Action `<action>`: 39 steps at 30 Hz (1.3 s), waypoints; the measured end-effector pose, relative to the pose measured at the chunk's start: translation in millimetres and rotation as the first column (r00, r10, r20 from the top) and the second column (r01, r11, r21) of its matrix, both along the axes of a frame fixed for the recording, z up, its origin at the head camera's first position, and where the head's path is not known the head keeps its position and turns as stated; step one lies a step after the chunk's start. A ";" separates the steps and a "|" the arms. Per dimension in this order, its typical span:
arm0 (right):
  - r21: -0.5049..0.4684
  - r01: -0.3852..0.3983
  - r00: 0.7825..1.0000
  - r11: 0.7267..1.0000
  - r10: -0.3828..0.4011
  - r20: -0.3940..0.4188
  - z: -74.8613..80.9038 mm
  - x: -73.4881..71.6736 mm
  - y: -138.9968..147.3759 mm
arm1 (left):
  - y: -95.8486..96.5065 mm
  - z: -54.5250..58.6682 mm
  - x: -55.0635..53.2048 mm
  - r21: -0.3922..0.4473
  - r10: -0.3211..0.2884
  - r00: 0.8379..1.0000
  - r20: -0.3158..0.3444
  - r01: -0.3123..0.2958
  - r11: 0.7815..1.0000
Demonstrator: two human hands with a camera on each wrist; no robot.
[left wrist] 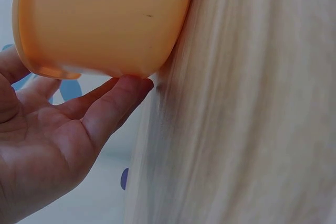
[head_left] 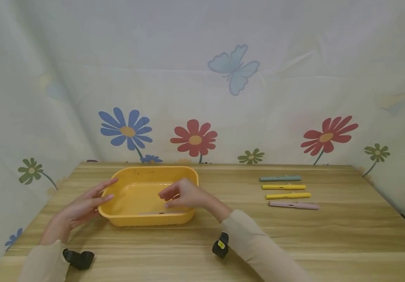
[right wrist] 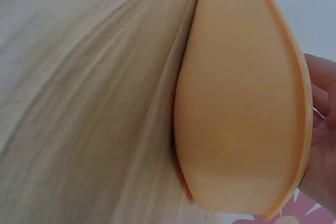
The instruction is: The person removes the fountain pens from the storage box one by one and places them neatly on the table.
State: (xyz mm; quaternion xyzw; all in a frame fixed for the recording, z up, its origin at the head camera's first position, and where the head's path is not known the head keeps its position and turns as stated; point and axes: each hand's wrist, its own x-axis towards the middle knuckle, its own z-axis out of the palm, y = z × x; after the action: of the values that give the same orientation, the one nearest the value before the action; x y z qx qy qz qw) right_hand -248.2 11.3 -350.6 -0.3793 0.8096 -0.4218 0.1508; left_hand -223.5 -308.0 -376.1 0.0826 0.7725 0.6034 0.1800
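A yellow plastic basin (head_left: 146, 221) stands on the wooden table. My left hand (head_left: 86, 203) holds its left end, with the thumb over the rim; in the left wrist view, fingertips (left wrist: 139, 83) rest against the outer wall low down. My right hand (head_left: 185, 194) hangs over the basin's right half, fingers bent and thumb apart, nothing between them. Below that hand, a pale pinkish pen (head_left: 161, 213) lies inside along the near wall, partly hidden by the rim. The right wrist view shows the basin's outer wall (right wrist: 241, 93), with part of the right hand (right wrist: 323, 114) beyond the rim.
On the right of the table, a grey-blue pen (head_left: 280, 178), two yellow pens (head_left: 283, 187) and a pink pen (head_left: 294, 205) lie in a loose column. A flower-printed cloth (head_left: 276, 117) hangs behind the table (head_left: 347, 235).
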 end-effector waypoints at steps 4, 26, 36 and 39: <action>0.135 -0.046 0.996 0.990 0.056 -0.070 1.6 -2.3 -6.0 | -0.5 1.0 0.8 -0.005 0.008 1.000 0.008 -0.007 1.000; 0.409 -0.015 0.977 0.912 0.100 -0.189 -3.2 -5.9 -22.8 | 2.3 1.7 -1.1 0.014 -0.004 1.000 0.009 0.004 1.000; 0.443 0.054 0.964 0.895 0.069 -0.256 -7.3 -4.7 -25.9 | -0.6 -0.7 -0.7 0.020 -0.010 1.000 0.017 0.010 1.000; 0.450 0.082 0.949 0.889 0.069 -0.309 -7.0 -5.9 -27.5 | -0.1 -0.3 -0.3 0.016 0.005 1.000 0.025 -0.005 1.000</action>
State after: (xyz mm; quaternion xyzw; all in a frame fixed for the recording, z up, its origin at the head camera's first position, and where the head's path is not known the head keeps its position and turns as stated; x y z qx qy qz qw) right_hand -254.0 -16.2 -357.6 -0.3931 0.9007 -0.1537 0.1027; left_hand -223.8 -308.2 -376.4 0.0745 0.7654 0.6111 0.1874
